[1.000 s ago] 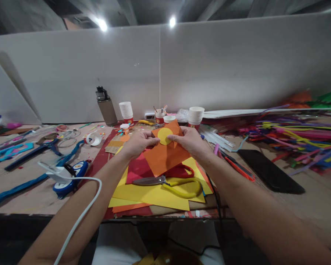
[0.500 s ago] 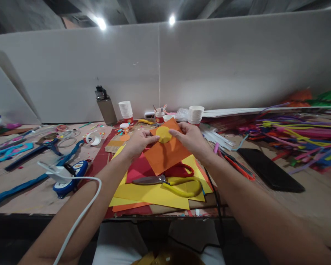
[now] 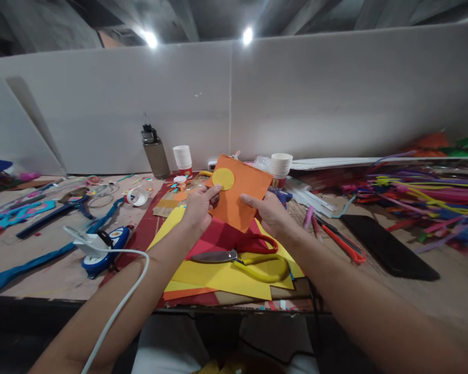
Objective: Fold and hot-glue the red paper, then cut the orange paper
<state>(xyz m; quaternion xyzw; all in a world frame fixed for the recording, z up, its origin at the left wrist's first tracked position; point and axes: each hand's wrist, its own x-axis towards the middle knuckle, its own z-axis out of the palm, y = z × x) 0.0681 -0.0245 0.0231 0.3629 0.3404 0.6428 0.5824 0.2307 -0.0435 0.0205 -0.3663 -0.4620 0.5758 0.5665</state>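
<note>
Between my two hands is a square sheet of orange paper (image 3: 239, 189), raised above the table and tilted. A yellow paper circle (image 3: 223, 179) lies on its upper left part. My left hand (image 3: 200, 208) pinches the sheet's left edge, its thumb at the bottom of the circle. At the right edge my right hand (image 3: 271, 210) grips the orange paper, thumb on the front and fingers behind. Below the sheet, scissors (image 3: 237, 256) with one red and one yellow handle rest on red paper (image 3: 208, 236) and yellow sheets (image 3: 214, 278).
Stacked paper cups (image 3: 182, 157) and a bottle (image 3: 155, 156) stand along the back panel. To the right are a black phone (image 3: 388, 246), orange-handled pliers-like tool (image 3: 343, 241) and colourful pipe cleaners (image 3: 425, 192). A white cable (image 3: 120, 301) crosses my left forearm.
The orange paper has turned so its corner no longer points down as steeply. The yellow circle now sits further left, and my right hand has shifted lower along the right edge.
</note>
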